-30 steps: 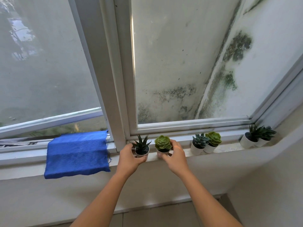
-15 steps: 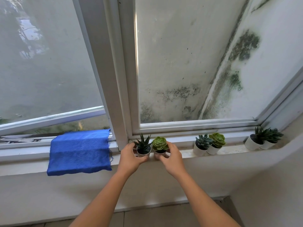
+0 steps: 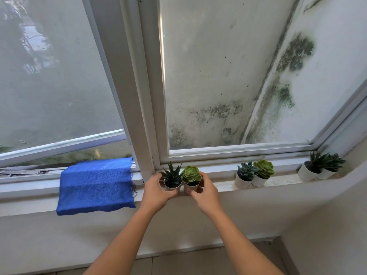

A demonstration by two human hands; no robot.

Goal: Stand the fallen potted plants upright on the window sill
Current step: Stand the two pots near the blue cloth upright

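Window sill (image 3: 224, 185): left hand (image 3: 156, 190) wraps spiky pot (image 3: 172, 184), right hand (image 3: 204, 190) wraps rosette pot (image 3: 191, 182), both upright, touching. Next: release gently.

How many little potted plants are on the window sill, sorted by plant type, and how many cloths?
Spiky dark green plants: 3, one in the left hand, two at the far right.
Light green rosettes: 2, one in the right hand, one mid-sill.
Blue-green succulent: 1.
Blue cloth: 1.
Total: 6 plants, 7 things.
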